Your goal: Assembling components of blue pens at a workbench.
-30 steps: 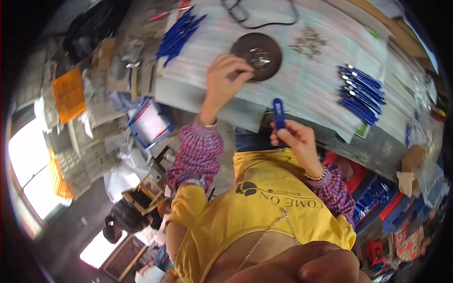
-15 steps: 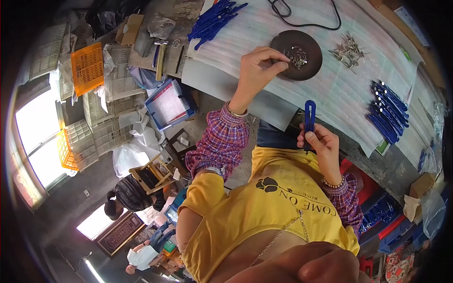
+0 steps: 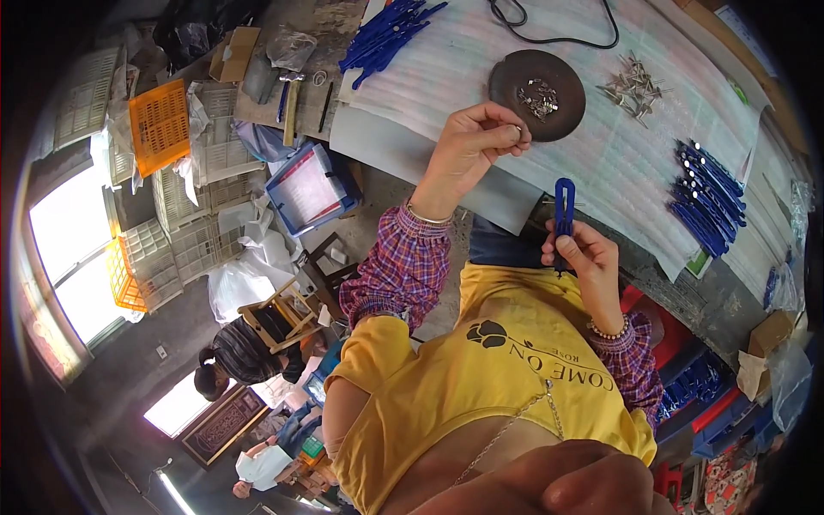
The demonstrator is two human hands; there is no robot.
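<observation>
My left hand (image 3: 476, 150) is closed in a pinch beside the near left rim of a dark round dish (image 3: 568, 81). A tiny shiny metal piece (image 3: 518, 129) shows at its fingertips. Several small metal clips or fittings (image 3: 538, 99) lie loose in the dish. Below and to the right, just off the table edge, my right hand (image 3: 590, 259) grips a blue slotted handle-like part (image 3: 564, 199). Its looped end points up, and a thin metal pin (image 3: 577, 203) seems to stick out sideways. The fingers hide the part's lower portion.
On the foam-covered table (image 3: 601, 167) lie a pile of metal pins (image 3: 635, 90), blue parts at right (image 3: 708, 202) and far left (image 3: 386, 39), and a black cable (image 3: 566, 40). A hammer (image 3: 291, 107) rests at left, above a blue crate (image 3: 313, 190). Two people are in the background.
My left hand has drawn back from over the dish toward me, with a small metal piece now in its pinch. The right hand and blue part stay almost where they were.
</observation>
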